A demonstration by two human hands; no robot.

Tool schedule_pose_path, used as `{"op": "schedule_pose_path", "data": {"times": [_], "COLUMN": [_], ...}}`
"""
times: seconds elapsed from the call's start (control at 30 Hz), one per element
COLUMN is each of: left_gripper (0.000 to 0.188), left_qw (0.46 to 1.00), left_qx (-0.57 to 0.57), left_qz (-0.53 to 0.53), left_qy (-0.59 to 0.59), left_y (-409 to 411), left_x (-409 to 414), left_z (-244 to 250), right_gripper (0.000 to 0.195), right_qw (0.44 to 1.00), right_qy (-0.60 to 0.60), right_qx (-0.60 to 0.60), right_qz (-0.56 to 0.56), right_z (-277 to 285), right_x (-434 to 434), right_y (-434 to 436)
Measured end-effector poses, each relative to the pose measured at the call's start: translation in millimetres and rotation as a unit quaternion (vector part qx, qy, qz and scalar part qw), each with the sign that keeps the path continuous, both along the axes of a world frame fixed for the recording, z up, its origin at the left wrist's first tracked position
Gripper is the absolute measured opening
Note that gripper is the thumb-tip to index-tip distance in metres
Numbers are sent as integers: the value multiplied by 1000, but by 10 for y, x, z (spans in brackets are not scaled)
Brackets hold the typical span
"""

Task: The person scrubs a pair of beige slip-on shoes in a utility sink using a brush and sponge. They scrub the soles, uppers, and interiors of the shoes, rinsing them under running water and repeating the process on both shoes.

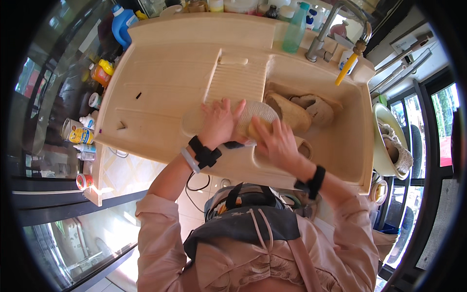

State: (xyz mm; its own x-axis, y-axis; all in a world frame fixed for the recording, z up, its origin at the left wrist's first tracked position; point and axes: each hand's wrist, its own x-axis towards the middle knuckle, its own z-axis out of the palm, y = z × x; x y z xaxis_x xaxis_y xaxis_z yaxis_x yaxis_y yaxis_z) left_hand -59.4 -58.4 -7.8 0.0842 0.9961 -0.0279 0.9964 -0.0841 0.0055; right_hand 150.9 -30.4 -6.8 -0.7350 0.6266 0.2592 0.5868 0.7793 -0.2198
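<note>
A pale slipper (261, 109) lies across the washboard part of a beige laundry sink, its patterned sole facing up. My left hand (220, 122) grips its middle, fingers spread over the sole, with something dark beneath the hand. My right hand (276, 142) presses a yellowish block (259, 129), perhaps soap or a sponge, on the sole's right part; the fingers cover much of it. In the sink basin sit a tan slipper (288, 111) and a whitish fluffy slipper (319, 109). Another light rounded item (304, 148) shows beside my right hand, partly hidden.
The sink's rim (365, 146) bounds the basin. A metal faucet (316, 47) with a yellow hose (346, 69) stands at the back right, near a green bottle (294, 31). A pale green tub (381, 160) with fluffy footwear is at right. Blue detergent jug (122, 27) and small bottles line the left.
</note>
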Motion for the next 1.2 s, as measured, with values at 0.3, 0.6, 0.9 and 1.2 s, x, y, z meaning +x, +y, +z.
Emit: {"op": "schedule_pose_path", "data": {"times": [0.3,0.6,0.9,1.2], "left_gripper": [115,113,111,108], "left_qw": [999,995,994,996], "left_qx": [26,47,74,51], "left_qz": [32,61,38,29], "left_qy": [-27,-62,-66,-71], "left_y": [24,-25,-67,-47], "left_x": [-20,52,24,9], "left_z": [14,-66,-106,-125], "right_gripper": [68,71,73,79], "right_qw": [998,999,998,993], "right_qy": [-58,-41,-46,-10], "right_qx": [12,0,1,-47], "right_qz": [25,-10,-45,-105], "right_z": [100,8,-37,-221], "right_x": [136,122,-39,0], "right_y": [-87,-98,243,578]}}
